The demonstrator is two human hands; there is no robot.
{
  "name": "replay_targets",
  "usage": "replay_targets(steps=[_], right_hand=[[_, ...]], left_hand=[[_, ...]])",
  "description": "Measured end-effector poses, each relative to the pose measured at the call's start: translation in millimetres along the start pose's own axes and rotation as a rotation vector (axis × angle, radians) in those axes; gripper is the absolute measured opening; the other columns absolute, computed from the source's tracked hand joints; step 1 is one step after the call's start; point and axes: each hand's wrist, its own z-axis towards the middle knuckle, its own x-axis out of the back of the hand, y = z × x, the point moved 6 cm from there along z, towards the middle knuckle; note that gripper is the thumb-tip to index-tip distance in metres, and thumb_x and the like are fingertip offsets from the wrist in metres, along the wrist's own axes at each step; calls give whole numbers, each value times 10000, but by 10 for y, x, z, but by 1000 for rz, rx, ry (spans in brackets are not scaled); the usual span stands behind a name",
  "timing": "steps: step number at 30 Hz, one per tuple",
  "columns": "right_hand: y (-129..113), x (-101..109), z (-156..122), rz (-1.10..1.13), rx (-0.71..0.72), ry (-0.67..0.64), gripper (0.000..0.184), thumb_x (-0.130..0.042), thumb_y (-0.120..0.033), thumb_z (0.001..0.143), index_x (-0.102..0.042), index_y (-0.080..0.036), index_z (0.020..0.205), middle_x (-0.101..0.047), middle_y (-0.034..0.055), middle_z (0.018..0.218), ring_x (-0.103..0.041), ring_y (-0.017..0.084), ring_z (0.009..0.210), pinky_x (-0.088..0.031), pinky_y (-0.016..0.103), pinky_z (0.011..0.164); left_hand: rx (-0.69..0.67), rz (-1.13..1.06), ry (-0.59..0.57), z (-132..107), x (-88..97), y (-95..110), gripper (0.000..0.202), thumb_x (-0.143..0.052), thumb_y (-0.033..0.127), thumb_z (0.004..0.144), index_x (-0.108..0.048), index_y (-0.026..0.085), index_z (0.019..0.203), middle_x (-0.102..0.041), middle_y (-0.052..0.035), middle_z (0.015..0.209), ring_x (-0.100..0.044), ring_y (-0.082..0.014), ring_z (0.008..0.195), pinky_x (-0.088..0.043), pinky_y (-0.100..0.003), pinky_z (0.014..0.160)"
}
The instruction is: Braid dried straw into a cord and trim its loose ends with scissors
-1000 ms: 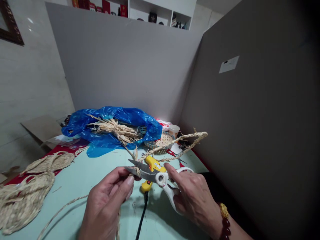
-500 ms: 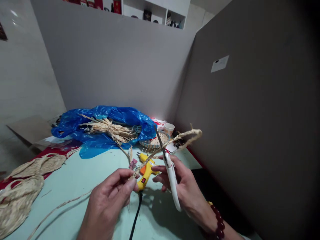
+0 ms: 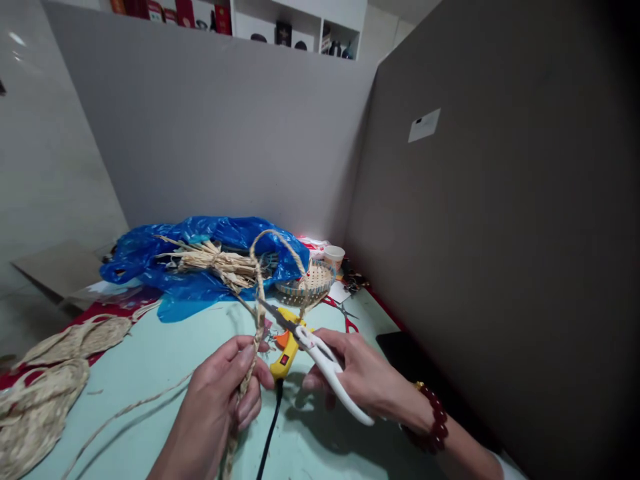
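Braid [image 3: 257, 293] of straw stands up from the left hand [image 3: 220, 397], which pinches it between thumb and fingers above the table's [image 3: 165, 360] near edge; its top arcs over in a loop toward a small basket [image 3: 310, 283] farther back. The right hand [image 3: 367, 380] is wrapped around the white handles of the scissors [image 3: 305, 337], whose blades are shut or nearly so, tips just beside the braid. The braid looks plaited along its whole visible length; stray fibre ends stick out here and there, so trimming seems partly done, with more to snip. A glue gun [image 3: 286, 347] lies under the hands, its cord running to the near edge. Woven straw pieces [image 3: 45, 380] sit at the left edge, a blue bag [image 3: 200, 257] of straw at the far edge.
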Motion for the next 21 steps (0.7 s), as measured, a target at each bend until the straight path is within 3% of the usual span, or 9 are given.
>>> replay_targets(steps=[4,7,11,17,21], right_hand=[[-22,-30,24,350,64,125,394,-779,-370,708,-549,-192,974,-671,1,766,-624,125,569,-471,189,449],[-77,-88,7,558,111,151,468,-813,-309,685,-507,-196,1021,-698,28,851,-672,145,720,-488,184,540],[-112,-149,-32,644,122,153,484,-850,-248,644,-519,-185,993,-642,-31,754,-598,78,607,-479,176,571],[-82,-101,-50,732,109,216,514,-859,-259,622,-489,-192,972,-639,-46,678,-558,72,511,-435,165,487],[-31,-56,-35,758,104,247,509,-857,-255,621,-498,-180,973,-643,-40,654,-563,77,505,-443,180,504]], left_hand=[[10,15,-85,-45,-82,28,238,-651,387,815,-539,181,777,-643,8,576,-271,-8,347,-225,-140,360],[28,146,-177,-78,-162,-61,263,-632,411,825,-559,165,767,-668,-16,559,-368,-9,308,-235,-134,357],[19,330,-237,-94,-227,-168,300,-609,433,834,-563,159,723,-703,-44,571,-473,-35,301,-265,-137,364],[-18,337,-195,-129,-241,-84,256,-690,423,771,-678,167,782,-738,-52,668,-580,-108,538,-442,-186,534],[38,356,-135,-142,-194,-77,282,-738,398,725,-742,159,875,-755,-69,751,-595,-156,664,-473,-232,632]])
